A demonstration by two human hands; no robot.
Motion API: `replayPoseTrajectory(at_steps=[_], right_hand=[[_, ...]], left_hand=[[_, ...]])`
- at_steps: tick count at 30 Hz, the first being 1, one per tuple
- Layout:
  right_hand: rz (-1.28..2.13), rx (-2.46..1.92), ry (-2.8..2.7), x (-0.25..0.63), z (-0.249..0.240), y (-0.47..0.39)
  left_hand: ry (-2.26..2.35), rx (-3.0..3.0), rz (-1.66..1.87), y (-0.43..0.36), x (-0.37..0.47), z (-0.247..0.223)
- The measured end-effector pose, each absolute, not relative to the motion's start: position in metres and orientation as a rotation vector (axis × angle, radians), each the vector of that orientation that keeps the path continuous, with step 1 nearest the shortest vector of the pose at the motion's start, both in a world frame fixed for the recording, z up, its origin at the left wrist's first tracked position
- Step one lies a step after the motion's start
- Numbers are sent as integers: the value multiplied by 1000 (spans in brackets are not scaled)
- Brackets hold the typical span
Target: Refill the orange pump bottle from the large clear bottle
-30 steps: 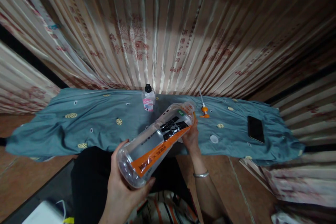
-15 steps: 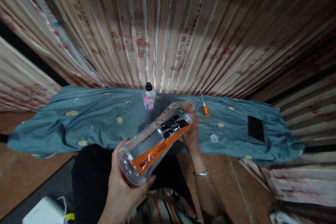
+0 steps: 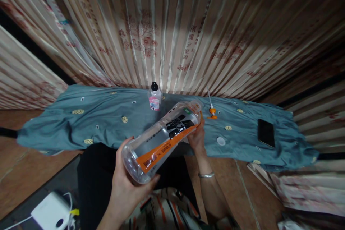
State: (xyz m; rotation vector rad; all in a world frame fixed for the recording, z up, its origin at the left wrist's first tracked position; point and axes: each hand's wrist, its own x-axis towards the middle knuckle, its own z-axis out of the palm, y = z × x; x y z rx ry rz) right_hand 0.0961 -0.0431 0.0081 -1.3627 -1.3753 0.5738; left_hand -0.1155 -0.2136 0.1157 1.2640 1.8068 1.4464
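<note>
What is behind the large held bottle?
Around the bottle, the teal cloth and dark trousers show; the right hand is partly hidden behind its neck end. Anything else covered cannot be seen.

- Big btl point(image 3: 162, 142), ctr: "×" amid tiny chars on orange strip point(image 3: 167, 146); big black chars, unclear
- Curtain point(image 3: 172, 36), upper ctr: vert. chars, illeg.
- Small btl point(image 3: 155, 101), mid: label point(image 3: 154, 102) illeg.
</note>
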Motion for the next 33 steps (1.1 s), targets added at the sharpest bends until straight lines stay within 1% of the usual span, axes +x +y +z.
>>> replayPoseTrajectory(at_steps=[15, 20, 33], right_hand=[[632, -1380, -1357, 94, 13, -43], [610, -1289, -1354, 93, 11, -42], [655, -1411, -1355, 96, 13, -45]], left_hand=[[1768, 1342, 1471, -213, -117, 107], [1736, 1296, 1522, -213, -116, 101], [1733, 1229, 1536, -213, -112, 105]])
